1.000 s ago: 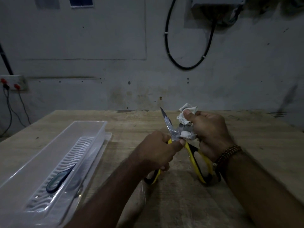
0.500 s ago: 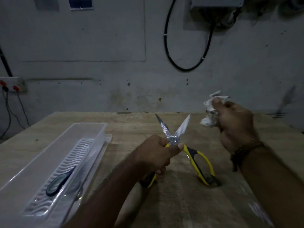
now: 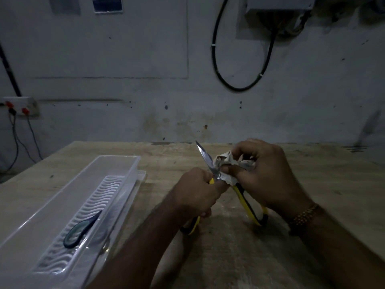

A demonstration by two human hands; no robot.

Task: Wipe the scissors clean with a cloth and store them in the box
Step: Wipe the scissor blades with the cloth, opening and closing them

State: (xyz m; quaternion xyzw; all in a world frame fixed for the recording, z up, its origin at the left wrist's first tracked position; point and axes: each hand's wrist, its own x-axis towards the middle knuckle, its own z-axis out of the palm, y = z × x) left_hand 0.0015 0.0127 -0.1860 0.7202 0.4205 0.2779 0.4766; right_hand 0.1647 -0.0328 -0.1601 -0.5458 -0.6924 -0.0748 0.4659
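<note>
Dimly lit, seen from the person's own head looking down: two bare hands work over a pale wooden counter [image 3: 239,247] set against a stained wall. The left hand [image 3: 196,191] is clenched around one yellow-and-black handle of a pair of scissors [image 3: 205,158], holding them open with the points aimed up and away from the body. One bright blade stands clear above the knuckles; the other blade is hidden inside a crumpled whitish cloth [image 3: 226,163], which the right hand [image 3: 264,174] pinches between thumb and fingers close to the pivot. The free handle slopes down to the right and its end seems to rest on the counter, under the right wrist, which wears a beaded bracelet [image 3: 305,214]. To the left, near the counter's edge, lies a long clear plastic box [image 3: 129,165] with a wavy ribbed floor; a dark-handled tool [image 3: 80,231] already lies in it, though what it is cannot be told. The scissors are not yet in the box, so wiping is the step in hand. To do it well, the cloth should probably be drawn from the pivot toward the tip, with the fingers kept on the flat sides and off the edge. The left hand should hold firm so the blades cannot swing shut on the cloth or the fingers.
</note>
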